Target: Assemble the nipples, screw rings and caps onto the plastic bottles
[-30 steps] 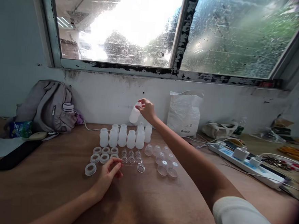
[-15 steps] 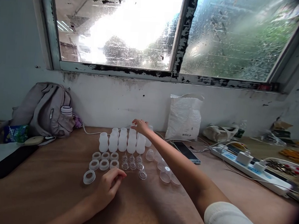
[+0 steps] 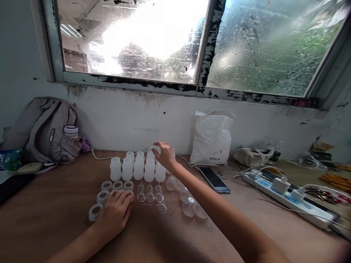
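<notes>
Frosted white bottles (image 3: 139, 168) stand upright in rows near the back of the table. Over the back right of these bottles is my right hand (image 3: 163, 154), fingers spread and nothing visible between them. My left hand (image 3: 116, 208) lies palm down at the front of the white rings (image 3: 95, 211), its fingers together and covering some of them; what is under the fingertips is hidden. Small clear discs with stems (image 3: 149, 196) lie in front of the bottles. Clear domed caps (image 3: 189, 207) sit to the right, partly behind my right forearm.
A phone (image 3: 214, 179) lies right of the bottles, before a white plastic bag (image 3: 212, 139). Further right is a power strip (image 3: 287, 199) with cables. On the left are a grey backpack (image 3: 43, 132) and a black flat object (image 3: 4, 193). A wall and window stand behind.
My left hand has moved left from beside the clear discs onto the rings. My right hand has stayed over the back bottles, its fingers more raised. The view has shifted slightly.
</notes>
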The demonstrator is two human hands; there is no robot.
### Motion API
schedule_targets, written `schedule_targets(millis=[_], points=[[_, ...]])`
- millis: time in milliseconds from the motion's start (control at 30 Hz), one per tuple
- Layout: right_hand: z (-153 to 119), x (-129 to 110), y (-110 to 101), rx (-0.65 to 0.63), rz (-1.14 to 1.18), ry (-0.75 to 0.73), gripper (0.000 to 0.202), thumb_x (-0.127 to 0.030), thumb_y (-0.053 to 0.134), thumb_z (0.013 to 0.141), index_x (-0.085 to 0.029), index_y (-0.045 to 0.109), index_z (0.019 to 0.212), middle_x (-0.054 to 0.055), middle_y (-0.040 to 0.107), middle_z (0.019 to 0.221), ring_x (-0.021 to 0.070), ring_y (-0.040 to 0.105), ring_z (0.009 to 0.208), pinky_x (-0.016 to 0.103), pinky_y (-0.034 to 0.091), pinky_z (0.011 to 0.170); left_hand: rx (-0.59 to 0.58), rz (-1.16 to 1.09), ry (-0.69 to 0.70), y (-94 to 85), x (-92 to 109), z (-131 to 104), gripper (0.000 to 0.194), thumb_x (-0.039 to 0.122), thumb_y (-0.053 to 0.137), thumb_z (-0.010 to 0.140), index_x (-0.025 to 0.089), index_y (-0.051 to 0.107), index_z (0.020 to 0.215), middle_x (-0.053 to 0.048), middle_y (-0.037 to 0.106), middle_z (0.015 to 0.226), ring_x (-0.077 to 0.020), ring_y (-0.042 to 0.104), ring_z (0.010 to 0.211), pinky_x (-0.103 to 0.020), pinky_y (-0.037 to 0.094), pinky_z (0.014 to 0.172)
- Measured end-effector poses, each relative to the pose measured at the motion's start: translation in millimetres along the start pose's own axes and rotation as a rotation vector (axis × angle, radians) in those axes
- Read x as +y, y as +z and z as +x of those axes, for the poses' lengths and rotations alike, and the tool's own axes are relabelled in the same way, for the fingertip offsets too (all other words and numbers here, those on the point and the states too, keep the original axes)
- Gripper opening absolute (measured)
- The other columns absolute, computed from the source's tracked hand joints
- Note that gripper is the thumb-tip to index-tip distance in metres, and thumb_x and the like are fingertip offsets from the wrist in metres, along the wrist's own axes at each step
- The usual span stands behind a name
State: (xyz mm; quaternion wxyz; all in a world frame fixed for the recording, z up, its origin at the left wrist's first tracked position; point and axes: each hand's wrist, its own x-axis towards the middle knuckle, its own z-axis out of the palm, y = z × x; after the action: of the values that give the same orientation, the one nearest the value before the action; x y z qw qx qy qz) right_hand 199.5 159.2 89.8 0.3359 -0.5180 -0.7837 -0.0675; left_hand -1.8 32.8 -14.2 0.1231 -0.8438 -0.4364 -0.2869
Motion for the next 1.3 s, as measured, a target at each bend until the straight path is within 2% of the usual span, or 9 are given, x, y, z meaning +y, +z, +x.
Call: schedule_targets(millis=[133,233,300,467,600,733,900,1067,1300], points=[[-88.1,-17.6,-3.0,-0.02,0.093,-0.174,0.014,-0.02,0.035,0.087,-0.016,0.049,0.09,0.004,0.057,0.081,0.0128,0.052,0.068,0.022,0.039,0.063,0.04,0.179,-0.08,10.2,-4.7,-2.6,0.031,0.017,0.04,0.08,0.017,0.053,0.108,-0.01,0.057,0.109,-0.0271,0.046,0.103,-0.044,0.029,0.088],[-150.0,-20.4,3.3,-0.12,0.082,-0.365,0.008,-0.018,0.039,0.083,-0.017,0.047,0.082,0.004,0.054,0.076,0.0134,0.051,0.061,0.022,0.036,0.055,0.046,0.213,-0.101,14.3,-5.5,-5.7,0.031,0.019,0.041,0.08,0.017,0.054,0.108,-0.01,0.057,0.109,-0.0269,0.046,0.104,-0.044,0.028,0.09],[-171.2,-16.5,5.8,-0.133,0.084,-0.323,0.008,-0.017,0.037,0.083,-0.019,0.045,0.083,0.003,0.055,0.074,0.014,0.053,0.061,0.023,0.035,0.055,0.044,0.216,-0.088,14.6,-5.3,-6.7,0.027,0.02,0.042,0.079,0.018,0.056,0.103,-0.01,0.057,0.109,-0.0271,0.045,0.104,-0.044,0.027,0.091],[-173.9,-4.5,5.3,-0.146,0.065,-0.018,0.01,-0.028,0.039,0.084,-0.019,0.039,0.087,0.001,0.054,0.063,0.0164,0.054,0.052,0.024,0.033,0.051,0.003,0.174,-0.069,10.3,-3.6,-5.9,0.015,0.024,0.044,0.079,0.02,0.056,0.087,-0.01,0.055,0.111,-0.0288,0.043,0.107,-0.048,0.028,0.09],[-172.9,-3.6,7.7,-0.219,0.001,0.073,0.021,-0.031,0.041,0.082,-0.016,0.038,0.097,0.005,0.057,0.07,0.02,0.057,0.058,0.026,0.032,0.051,-0.019,0.079,-0.042,5.0,-0.5,-4.7,0.01,0.022,0.044,0.08,0.021,0.054,0.084,-0.009,0.054,0.112,-0.0282,0.043,0.108,-0.048,0.03,0.089],[-174.1,-5.2,7.9,-0.256,-0.012,0.03,0.015,-0.028,0.041,0.083,-0.017,0.043,0.093,0.009,0.055,0.09,0.0192,0.057,0.069,0.025,0.035,0.055,-0.036,-0.091,0.026,-1.1,6.3,-3.8,0.01,0.019,0.042,0.082,0.02,0.052,0.083,-0.008,0.05,0.117,-0.0258,0.04,0.113,-0.043,0.033,0.091],[-175.2,-15.1,3.7,-0.26,0.154,-0.088,0.016,-0.03,0.049,0.08,-0.018,0.047,0.09,0.007,0.052,0.093,0.0186,0.053,0.08,0.027,0.04,0.067,-0.022,-0.299,0.101,-6.3,18.3,-7.1,0.014,0.021,0.045,0.083,0.02,0.049,0.096,-0.007,0.051,0.116,-0.0223,0.043,0.111,-0.038,0.037,0.093],[-177.0,-24.2,2.9,-0.322,0.251,-0.204,0.023,-0.025,0.058,0.074,-0.018,0.049,0.094,0.007,0.056,0.094,0.0218,0.049,0.088,0.033,0.037,0.077,-0.036,-0.459,0.056,-13.2,29.8,-8.0,0.034,0.027,0.052,0.08,0.021,0.043,0.112,-0.008,0.055,0.109,-0.0215,0.051,0.101,-0.035,0.043,0.087],[-174.2,-20.1,-2.0,-0.36,0.504,-0.156,0.041,-0.018,0.058,0.072,-0.02,0.041,0.109,0.003,0.057,0.094,0.0189,0.05,0.09,0.032,0.034,0.083,-0.098,-0.554,-0.04,-9.9,35.0,5.7,0.03,0.028,0.05,0.081,0.022,0.045,0.111,-0.006,0.054,0.105,-0.0202,0.051,0.098,-0.035,0.044,0.085]])
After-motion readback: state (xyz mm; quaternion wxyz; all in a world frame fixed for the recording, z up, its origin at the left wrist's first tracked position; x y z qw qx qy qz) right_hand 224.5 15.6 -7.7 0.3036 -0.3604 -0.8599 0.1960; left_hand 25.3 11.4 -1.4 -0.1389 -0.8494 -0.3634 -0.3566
